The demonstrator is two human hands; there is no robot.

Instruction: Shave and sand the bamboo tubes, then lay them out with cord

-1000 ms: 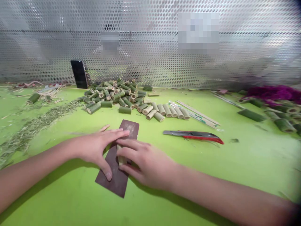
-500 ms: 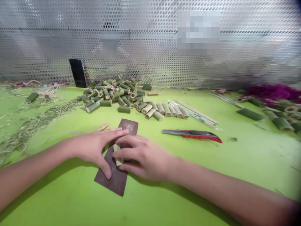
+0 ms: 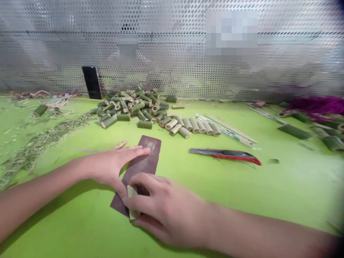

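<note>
A dark brown strip of sandpaper (image 3: pixel 143 159) lies slantwise on the green table, with pale dust on its far half. My left hand (image 3: pixel 115 165) rests on it with thumb and fingers spread, pressing its left side. In my right hand (image 3: pixel 161 208) a short, pale, peeled bamboo piece (image 3: pixel 132 202) is gripped between fingers and thumb. It sits at the near end of the sandpaper, beside my left thumb. Part of the piece is hidden by my right fingers.
A heap of green bamboo pieces (image 3: pixel 134 104) lies at the back, beside a row of peeled pieces (image 3: pixel 201 127). A red utility knife (image 3: pixel 225 154) lies to the right. Shavings (image 3: pixel 43 139) trail along the left. A phone (image 3: pixel 91 83) leans on the perforated metal wall (image 3: pixel 172 71).
My right hand has drawn the bamboo piece along the sandpaper toward me, to its near end. My left hand stays on the sandpaper. The view has shifted slightly.
</note>
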